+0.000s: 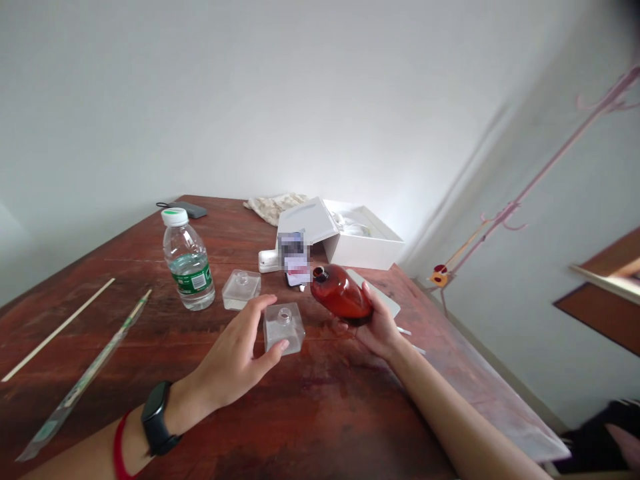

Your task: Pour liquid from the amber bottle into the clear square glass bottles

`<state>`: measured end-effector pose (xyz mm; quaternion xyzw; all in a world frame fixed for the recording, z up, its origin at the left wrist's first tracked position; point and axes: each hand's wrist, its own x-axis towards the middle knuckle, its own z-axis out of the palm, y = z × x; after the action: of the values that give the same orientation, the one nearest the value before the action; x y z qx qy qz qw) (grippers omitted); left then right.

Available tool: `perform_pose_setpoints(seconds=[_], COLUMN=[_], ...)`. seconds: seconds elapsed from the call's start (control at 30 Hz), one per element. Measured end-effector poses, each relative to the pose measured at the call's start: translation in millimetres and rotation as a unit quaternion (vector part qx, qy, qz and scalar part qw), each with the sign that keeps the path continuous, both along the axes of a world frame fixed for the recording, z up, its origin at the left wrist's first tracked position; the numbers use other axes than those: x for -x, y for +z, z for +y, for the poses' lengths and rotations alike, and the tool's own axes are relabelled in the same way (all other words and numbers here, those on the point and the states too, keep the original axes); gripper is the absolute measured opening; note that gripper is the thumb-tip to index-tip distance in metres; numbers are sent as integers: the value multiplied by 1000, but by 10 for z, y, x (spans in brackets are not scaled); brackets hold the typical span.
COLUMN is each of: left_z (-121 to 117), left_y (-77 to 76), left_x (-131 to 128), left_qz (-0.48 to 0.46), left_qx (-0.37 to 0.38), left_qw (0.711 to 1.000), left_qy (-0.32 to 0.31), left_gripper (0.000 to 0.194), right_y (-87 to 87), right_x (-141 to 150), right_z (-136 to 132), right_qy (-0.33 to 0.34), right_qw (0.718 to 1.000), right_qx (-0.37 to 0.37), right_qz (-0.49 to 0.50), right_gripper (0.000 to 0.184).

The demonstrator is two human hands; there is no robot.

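Observation:
My right hand [381, 327] grips an amber-red bottle [341, 293], tilted on its side with its open neck pointing left, above the wooden table [310, 413]. My left hand [240, 357] curls around a frosted square glass bottle [284, 328] standing on the table, thumb and fingers touching its left side. A second frosted square bottle [241, 289] stands just behind it to the left. My left wrist wears a black watch and a red band.
A plastic water bottle [188, 268] with a green label stands at the left. Two long sticks [65, 327] lie at the far left. An open white box [345, 237], a small white device [269, 261], a cloth [274, 205] and a dark case [187, 209] sit at the back.

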<state>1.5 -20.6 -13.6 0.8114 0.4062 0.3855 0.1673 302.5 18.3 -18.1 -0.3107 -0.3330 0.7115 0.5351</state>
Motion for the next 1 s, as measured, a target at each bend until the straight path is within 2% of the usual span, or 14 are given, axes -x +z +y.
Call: perform_pose_setpoints(seconds=[0.07, 0.23, 0.37, 0.5, 0.6, 0.8, 1.0], left_z=[5, -40, -113, -162, -191, -234, -186], left_y=[17, 73, 115, 166, 203, 243, 216], left_x=[1, -4, -21, -24, -13, 2, -24], left_qz=[-28, -76, -94, -110, -104, -53, -44], left_qx=[-14, -78, -119, -168, -191, -225, -214], left_qw=[999, 992, 986, 975, 970, 964, 968], left_qy=[-7, -57, -75, -99, -109, -133, -119], left_gripper=[55, 54, 51, 50, 55, 53, 49], right_y=[-15, -38, -57, -91, -112, -134, -126], right_x=[-1, 8, -7, -39, -60, -85, -107], right_z=[-16, -66, -73, -28, 12, 29, -1], right_qy=[27, 62, 62, 53, 46, 41, 68], right_qw=[1000, 998, 998, 998, 998, 998, 997], right_qx=[-2, 1, 14, 19, 29, 51, 31], right_qz=[-12, -18, -11, -22, -25, -11, -13], right_gripper=[53, 47, 46, 53, 53, 48, 37])
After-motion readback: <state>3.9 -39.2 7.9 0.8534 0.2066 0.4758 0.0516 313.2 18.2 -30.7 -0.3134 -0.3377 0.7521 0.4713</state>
